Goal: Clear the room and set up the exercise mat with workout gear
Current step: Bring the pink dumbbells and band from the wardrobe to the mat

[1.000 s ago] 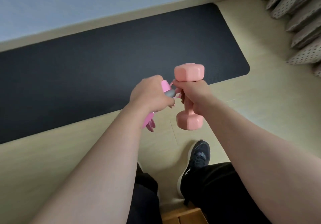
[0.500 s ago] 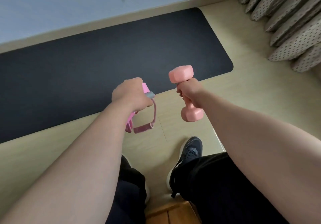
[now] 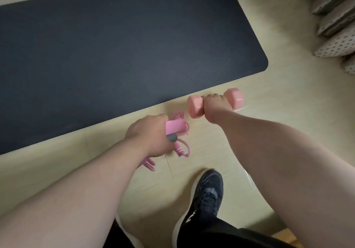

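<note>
The exercise mat (image 3: 115, 51) is already unrolled and lies flat on the floor (image 3: 288, 101), with nothing on the part in view, so the laying-out looks done and the gear is what remains. Both pieces are in the hands, held low over bare floor just beside the mat's near edge. Whether either touches the floor I cannot tell. Neither is on the mat yet, so I judge the task to be in its late stage, at the placing of the gear.

The mat is dark charcoal foam with fine ribbing across it and a rounded corner at its right end. The left hand (image 3: 148, 134) is curled round a pink skipping rope (image 3: 173, 127). One smooth, plastic-looking handle with a grey band sticks out of the fist, and thin pink cord hangs in loose, blurred loops on both sides of the hand. The right hand (image 3: 215, 107) is wrapped over the bar of a pale pink dumbbell (image 3: 195, 106), which lies crosswise. Its heads are faceted and blocky, with a matte coating. The floor is pale wood-look plank with faint seams. Below, a dark mesh shoe (image 3: 207, 194) with a white sole stands on it. At far right hang folds of a beige dotted curtain (image 3: 336, 26).
</note>
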A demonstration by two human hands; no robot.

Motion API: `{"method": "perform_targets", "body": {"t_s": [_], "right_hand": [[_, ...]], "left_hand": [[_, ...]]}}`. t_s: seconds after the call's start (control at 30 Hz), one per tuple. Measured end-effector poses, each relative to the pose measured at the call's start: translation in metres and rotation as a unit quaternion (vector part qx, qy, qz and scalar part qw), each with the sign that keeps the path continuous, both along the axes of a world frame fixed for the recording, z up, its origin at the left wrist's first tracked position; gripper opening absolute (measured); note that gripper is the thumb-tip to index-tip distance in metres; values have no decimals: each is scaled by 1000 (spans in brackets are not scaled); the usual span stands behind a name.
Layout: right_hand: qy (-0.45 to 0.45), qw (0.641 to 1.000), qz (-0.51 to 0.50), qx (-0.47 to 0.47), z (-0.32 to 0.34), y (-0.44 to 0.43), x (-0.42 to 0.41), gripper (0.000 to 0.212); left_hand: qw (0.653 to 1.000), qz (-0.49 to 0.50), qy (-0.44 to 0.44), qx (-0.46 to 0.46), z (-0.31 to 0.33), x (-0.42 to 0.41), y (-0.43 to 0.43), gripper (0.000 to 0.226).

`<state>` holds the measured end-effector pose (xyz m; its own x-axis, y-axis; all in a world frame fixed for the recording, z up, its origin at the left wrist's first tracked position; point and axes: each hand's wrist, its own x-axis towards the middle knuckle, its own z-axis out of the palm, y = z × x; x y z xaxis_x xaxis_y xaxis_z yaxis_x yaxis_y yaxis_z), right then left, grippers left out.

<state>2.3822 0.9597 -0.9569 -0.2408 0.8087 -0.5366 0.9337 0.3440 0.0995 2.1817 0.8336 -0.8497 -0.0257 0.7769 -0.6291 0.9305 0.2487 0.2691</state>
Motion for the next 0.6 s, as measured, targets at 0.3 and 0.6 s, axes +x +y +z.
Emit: {"method": "perform_targets", "body": {"t_s": [0.3, 0.6], "right_hand": [[-32, 997, 4, 63, -56, 31, 36, 45], [-50, 992, 6, 114, -52, 34, 38, 47]], "left_hand": [[1000, -17, 9, -16, -43, 1, -1, 30], [1000, 3, -1, -1, -47, 6, -5, 28]]}}
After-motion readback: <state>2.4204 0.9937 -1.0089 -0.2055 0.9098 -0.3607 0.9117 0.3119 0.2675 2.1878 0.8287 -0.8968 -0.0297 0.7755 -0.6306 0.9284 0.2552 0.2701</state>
